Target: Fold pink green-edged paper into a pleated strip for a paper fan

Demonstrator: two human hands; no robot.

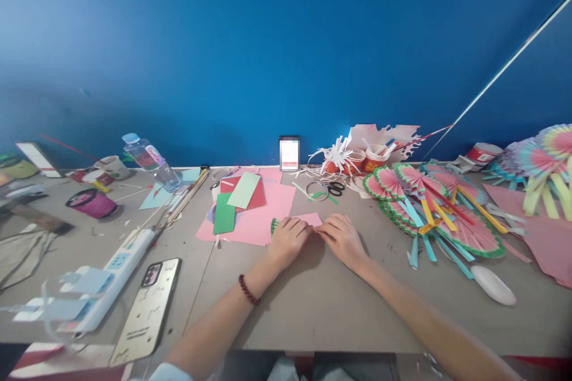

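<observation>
My left hand [290, 238] is closed over a small pink paper piece [311, 218], and a green-and-white pleated edge [274, 225] of paper shows beside its knuckles. From the right, my right hand [342, 241] pinches the near edge of the same pink paper, its fingertips almost meeting those of the left. Both hands rest low over the grey table [286, 321]. Just behind them lies a large pink sheet [277, 214], with a green card [224, 214], a pale green card [244, 190] and a red card [257, 196] on top. My fingers hide part of the held paper.
Finished-looking pleated paper fans [469, 229] with ribbons lie at right, near a white oval object [494, 286]. Scissors [336, 189], a tape roll [316, 190] and paper cups [374, 158] stand behind. At left are a phone [147, 309], power strip [118, 277] and water bottle [152, 161].
</observation>
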